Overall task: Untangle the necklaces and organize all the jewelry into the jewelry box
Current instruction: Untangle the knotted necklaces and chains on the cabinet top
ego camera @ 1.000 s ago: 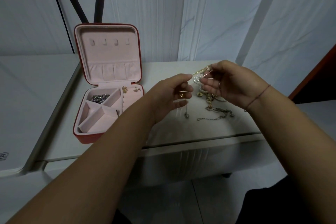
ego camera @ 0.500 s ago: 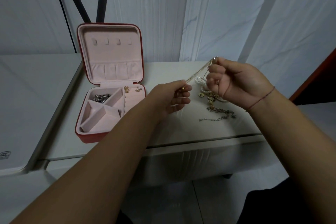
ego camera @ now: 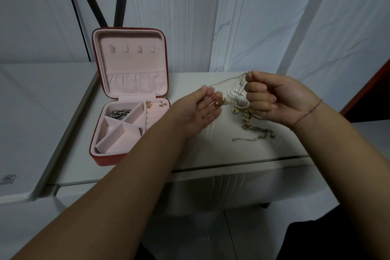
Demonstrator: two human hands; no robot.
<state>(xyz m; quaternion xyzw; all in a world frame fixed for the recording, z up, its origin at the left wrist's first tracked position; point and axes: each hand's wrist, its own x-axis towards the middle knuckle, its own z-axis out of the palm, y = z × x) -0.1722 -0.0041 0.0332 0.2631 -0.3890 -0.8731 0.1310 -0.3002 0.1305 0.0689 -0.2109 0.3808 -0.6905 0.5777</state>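
A thin gold necklace chain (ego camera: 226, 80) stretches taut between my two hands above the table. My left hand (ego camera: 202, 110) pinches its lower end, where a small gold pendant (ego camera: 221, 101) hangs by my fingertips. My right hand (ego camera: 272, 98) is a fist gripping the upper end. Below it lies a tangle of jewelry: a pearl piece (ego camera: 237, 97), gold charms (ego camera: 245, 115) and a silver chain (ego camera: 256, 135). The red jewelry box (ego camera: 105, 159) stands open at the left, with a silver chain (ego camera: 120, 113) in a back compartment and two gold earrings (ego camera: 155, 104) on its pad.
The pale table (ego camera: 200, 152) ends in a front edge just below the jewelry. A lower white surface (ego camera: 25, 112) adjoins it on the left. Marble-look wall panels and dark slanted poles (ego camera: 88, 0) stand behind the box.
My right hand has closed into a fist and lifted the chain's end slightly, pulling the chain taut. My left hand has shifted a little left with the pendant end.
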